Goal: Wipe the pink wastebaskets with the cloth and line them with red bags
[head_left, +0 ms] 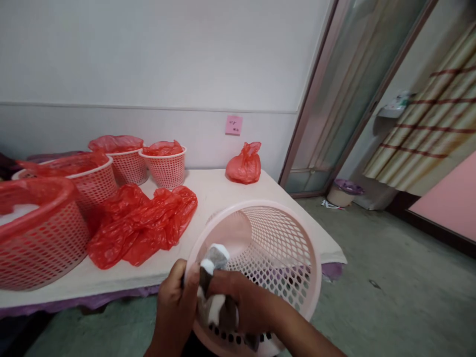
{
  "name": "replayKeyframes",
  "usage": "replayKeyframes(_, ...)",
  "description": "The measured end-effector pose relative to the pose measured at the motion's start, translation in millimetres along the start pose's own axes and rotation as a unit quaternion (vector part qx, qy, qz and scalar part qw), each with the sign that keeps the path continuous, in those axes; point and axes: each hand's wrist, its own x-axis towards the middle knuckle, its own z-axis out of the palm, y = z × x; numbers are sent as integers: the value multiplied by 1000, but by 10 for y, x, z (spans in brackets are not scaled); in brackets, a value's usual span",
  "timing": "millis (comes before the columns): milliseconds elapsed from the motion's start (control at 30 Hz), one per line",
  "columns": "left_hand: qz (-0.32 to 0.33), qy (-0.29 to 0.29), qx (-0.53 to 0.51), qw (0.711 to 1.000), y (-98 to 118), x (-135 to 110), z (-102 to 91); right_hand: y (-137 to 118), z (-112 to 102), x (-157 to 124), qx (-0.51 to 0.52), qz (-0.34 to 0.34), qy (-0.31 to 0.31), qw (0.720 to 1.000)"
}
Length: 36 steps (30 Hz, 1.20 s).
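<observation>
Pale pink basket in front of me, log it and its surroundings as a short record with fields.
Basket: lattice-walled, mouth tilted toward the camera
Left hand: gripping its rim
Right hand: inside it, holding gray and white fabric pieces, possibly socks
Table, left: four red-lined baskets
Beside them: crumpled red plastic
By the wall: gathered red plastic bag
Wall: pink note, writing too small to read
Floor: beige bin, purple liner
</observation>
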Motion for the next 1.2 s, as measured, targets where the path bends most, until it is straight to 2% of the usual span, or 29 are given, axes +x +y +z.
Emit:
replayKeyframes(100,-25,-1,-18,1000,-23,25,-33,-130,129,-177,-98,-66,-67,991)
replayKeyframes(167,-28,12,-19,999,-40,52,-61,-92,204,-278,-204,-56,-89,973)
replayKeyframes(233,-22,27,-18,999,-59,98,-91,-7,223,-388,-303,-13,-57,951)
replayKeyframes(300,-21,33,-26,999,-82,162,-122,71,203,-500,-359,27,25,933)
replayKeyframes(333,-20,34,-32,999,-94,198,-135,98,198,-549,-372,25,66,926)
replayKeyframes(400,-16,40,-41,998,-118,272,-156,128,241,-615,-386,-24,134,912)
replayKeyframes(500,-1,43,-40,998,-152,370,-166,141,456,-619,-395,-113,185,893)
replayKeyframes(600,9,40,-35,999,-173,433,-157,160,696,-560,-394,-100,231,884)
replayKeyframes(700,7,33,-49,998,-174,467,-148,188,787,-518,-405,-91,257,873)
replayKeyframes(867,-8,33,-77,996,-181,524,-142,202,760,-481,-435,-90,227,867)
replayKeyframes(1000,-56,31,-138,988,-164,516,-119,129,732,-366,-430,-106,233,866)
replayKeyframes(1100,-108,13,-177,978,-105,399,-63,-4,627,-204,-397,-92,244,880)
replayKeyframes(1200,-141,-11,-193,971,-57,214,0,-145,506,-28,-322,-62,262,907)
